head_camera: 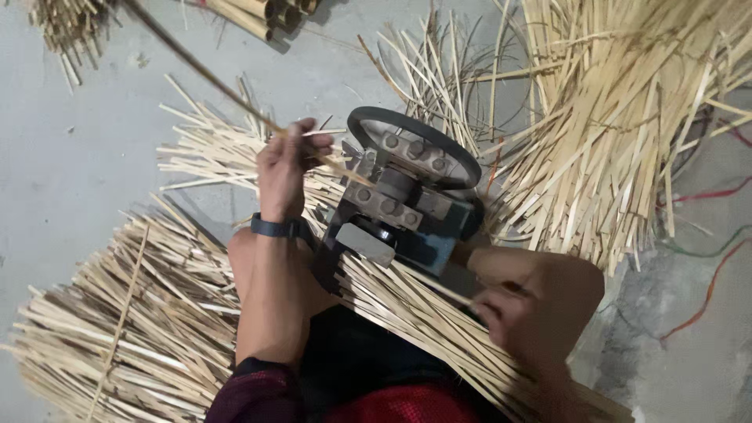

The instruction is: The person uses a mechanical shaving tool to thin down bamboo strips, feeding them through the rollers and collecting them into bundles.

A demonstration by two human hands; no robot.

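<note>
Bamboo strip (211, 78) runs long and thin from the upper left of the floor down into the splitting machine (407, 196); its near end passes through my left hand (286, 160). My fingers (309, 141) are curled shut around it, thumb side toward the machine, so the strip lies pinched in the fist and comes out just beside the bolted grey block on the machine's left face. Dark wristband (274, 227) on that wrist.

My right hand (521, 309) is low, near the bottom right of the machine, blurred. It seems closed on a thin sliver (446, 294) that comes out from under the machine, though with the blur I cannot tell how the fingers sit on it. The sliver lies across the bundle on my lap (407, 313), which slants from the machine's underside toward the bottom right.

Machine: black handwheel (415, 141) on top, grey plates with round bolts, bluish body below. It stands between my two hands, touching the lap bundle.

Around it on the grey concrete floor (70, 172): a fanned pile of pale splits (204, 153) behind my left hand, a large tied bundle (133, 329) at the lower left, a loose heap of wider strips (619, 117) at the upper right. Red and green wires (705, 243) trail along the right edge.
</note>
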